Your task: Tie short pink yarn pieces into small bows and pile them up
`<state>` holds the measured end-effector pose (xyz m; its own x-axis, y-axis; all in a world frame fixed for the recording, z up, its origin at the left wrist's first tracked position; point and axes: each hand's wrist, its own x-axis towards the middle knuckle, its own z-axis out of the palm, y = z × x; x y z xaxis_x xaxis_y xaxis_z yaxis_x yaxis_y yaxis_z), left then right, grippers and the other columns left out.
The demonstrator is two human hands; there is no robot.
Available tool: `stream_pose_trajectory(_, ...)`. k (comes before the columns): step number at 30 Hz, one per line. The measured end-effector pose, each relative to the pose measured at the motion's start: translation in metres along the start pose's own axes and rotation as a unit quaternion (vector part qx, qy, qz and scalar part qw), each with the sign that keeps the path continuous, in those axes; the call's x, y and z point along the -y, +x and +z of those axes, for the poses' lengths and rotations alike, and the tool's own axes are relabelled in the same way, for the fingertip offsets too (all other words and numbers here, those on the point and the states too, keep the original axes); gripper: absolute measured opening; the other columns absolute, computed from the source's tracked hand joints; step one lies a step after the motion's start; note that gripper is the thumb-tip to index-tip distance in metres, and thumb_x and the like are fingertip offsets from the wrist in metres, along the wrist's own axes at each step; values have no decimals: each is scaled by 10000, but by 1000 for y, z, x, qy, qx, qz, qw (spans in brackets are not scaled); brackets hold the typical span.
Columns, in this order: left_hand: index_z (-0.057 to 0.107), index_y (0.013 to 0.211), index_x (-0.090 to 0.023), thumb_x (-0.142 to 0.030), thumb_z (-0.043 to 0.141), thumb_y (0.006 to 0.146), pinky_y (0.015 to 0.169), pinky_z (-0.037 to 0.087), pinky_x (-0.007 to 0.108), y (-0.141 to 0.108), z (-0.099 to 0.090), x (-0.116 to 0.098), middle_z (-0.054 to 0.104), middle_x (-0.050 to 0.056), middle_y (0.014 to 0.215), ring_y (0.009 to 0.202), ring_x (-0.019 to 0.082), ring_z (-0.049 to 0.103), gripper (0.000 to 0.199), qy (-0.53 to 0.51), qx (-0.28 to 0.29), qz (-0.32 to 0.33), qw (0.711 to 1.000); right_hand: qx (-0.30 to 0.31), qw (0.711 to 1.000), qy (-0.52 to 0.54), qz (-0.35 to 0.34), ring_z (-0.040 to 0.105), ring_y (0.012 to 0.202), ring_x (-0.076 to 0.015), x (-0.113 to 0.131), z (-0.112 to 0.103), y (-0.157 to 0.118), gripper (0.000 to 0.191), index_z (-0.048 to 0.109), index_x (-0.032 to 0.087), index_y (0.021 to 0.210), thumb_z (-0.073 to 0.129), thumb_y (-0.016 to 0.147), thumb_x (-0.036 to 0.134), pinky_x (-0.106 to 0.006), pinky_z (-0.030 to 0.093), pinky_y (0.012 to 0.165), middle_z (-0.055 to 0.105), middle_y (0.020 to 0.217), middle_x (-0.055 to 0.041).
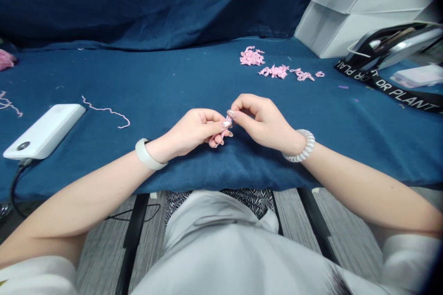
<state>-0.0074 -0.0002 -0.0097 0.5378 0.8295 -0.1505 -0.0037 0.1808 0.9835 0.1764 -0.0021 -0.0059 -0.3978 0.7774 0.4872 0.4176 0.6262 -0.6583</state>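
Observation:
Near the front edge of the blue-covered table (194, 83), both my hands meet over a small piece of pink yarn (222, 136). My left hand (204, 130) pinches it between thumb and fingers, with a bit of the yarn showing below the thumb. The thumb and index finger of my right hand (261, 122) close at the yarn's upper end, touching or nearly touching the left fingertips. Whether the right fingers grip the yarn itself is hard to see. A loose pink strand (107, 109) lies left of my left hand.
Small piles of pink yarn pieces (252, 56) (275, 71) lie at the back right. A white power bank (46, 131) with a black cable sits at left. Grey boxes (346, 32), a headset-like device (398, 48) and its lettered black strap (398, 92) stand at right.

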Motion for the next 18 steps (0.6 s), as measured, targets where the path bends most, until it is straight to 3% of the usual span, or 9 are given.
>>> stream_pose_trajectory(9, 628, 716, -79, -228, 688, 772, 458, 464, 149, -1, -1, 0, 616, 35, 598, 476, 56, 541, 170, 5, -13, 7, 1000, 31, 994, 71, 80, 474, 625, -96, 0, -5, 2, 303, 562, 115, 722, 505, 906, 349, -242, 352, 585, 572, 691, -33)
stream_pose_trajectory(13, 630, 717, -76, -232, 697, 763, 460, 465, 152, -1, -1, 0, 612, 35, 591, 479, 59, 543, 176, 11, -14, 3, 1000, 62, 995, 45, 70, 455, 608, -92, -1, -5, 2, 307, 582, 115, 730, 528, 893, 370, -237, 334, 568, 569, 675, -24)
stream_pose_trajectory(18, 632, 713, -74, -231, 695, 764, 465, 470, 156, 0, 1, 0, 607, 37, 572, 475, 64, 547, 176, 21, -12, -8, 1000, 61, 998, 15, 31, 466, 616, -86, -1, -4, 1, 213, 581, 117, 738, 550, 872, 279, -227, 353, 585, 573, 685, -14)
